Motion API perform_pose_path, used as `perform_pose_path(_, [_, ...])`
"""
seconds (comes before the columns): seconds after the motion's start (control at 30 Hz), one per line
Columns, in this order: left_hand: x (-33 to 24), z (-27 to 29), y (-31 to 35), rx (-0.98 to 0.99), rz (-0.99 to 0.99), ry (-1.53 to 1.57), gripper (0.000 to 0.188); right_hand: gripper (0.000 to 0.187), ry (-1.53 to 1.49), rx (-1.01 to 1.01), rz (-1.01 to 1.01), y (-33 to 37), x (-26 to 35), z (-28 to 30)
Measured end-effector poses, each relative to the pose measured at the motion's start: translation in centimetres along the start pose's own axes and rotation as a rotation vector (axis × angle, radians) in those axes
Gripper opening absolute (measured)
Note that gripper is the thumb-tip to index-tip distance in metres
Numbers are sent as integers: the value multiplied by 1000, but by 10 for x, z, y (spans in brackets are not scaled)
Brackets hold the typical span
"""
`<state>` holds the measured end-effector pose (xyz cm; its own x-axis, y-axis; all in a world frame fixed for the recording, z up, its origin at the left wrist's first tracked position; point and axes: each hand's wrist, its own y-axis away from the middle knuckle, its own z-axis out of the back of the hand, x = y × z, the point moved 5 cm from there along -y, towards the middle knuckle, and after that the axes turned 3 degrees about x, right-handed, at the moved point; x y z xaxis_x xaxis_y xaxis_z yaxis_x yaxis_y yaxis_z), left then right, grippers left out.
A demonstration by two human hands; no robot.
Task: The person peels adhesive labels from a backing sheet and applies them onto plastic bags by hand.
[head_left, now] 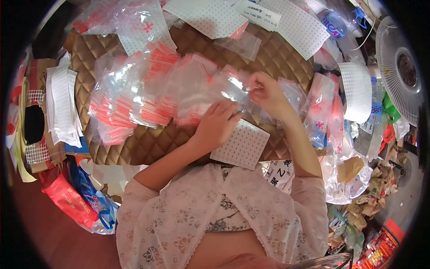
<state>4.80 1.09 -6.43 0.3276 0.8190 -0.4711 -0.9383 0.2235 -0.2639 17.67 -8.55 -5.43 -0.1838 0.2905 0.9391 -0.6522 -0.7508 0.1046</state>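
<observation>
Clear zip bags with red-orange edges (pixel 154 87) lie fanned in overlapping rows across a quilted brown surface (pixel 152 145). My left hand (pixel 217 123) rests palm down on the near right end of these bags, fingers stretched out. Just beyond it, at the far right of the row, my right hand (pixel 267 93) has its fingers curled together beside a shiny clear bag (pixel 234 87). Whatever is between those fingertips is blurred and hidden. A white square sheet with small printed marks (pixel 240 144) lies under my left wrist's right side, near my body.
More patterned white sheets (pixel 295 27) and bags cover the far edge. Stacked white sheets (pixel 64 101) stand at the left, with a red bag (pixel 69 197) below. To the right are bundled bags (pixel 319 107), a water bottle (pixel 375 105) and a fan (pixel 405 69).
</observation>
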Motion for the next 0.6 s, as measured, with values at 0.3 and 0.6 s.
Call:
perform_pose_path(0.3, [-1, -16, 4, 13, -16, 117, 35, 29, 766, -85, 47, -10, 1, 9])
perform_pose_path(0.6, [-3, -15, 3, 10, -30, 133, 35, 28, 967, -109, 17, -8, 2, 2])
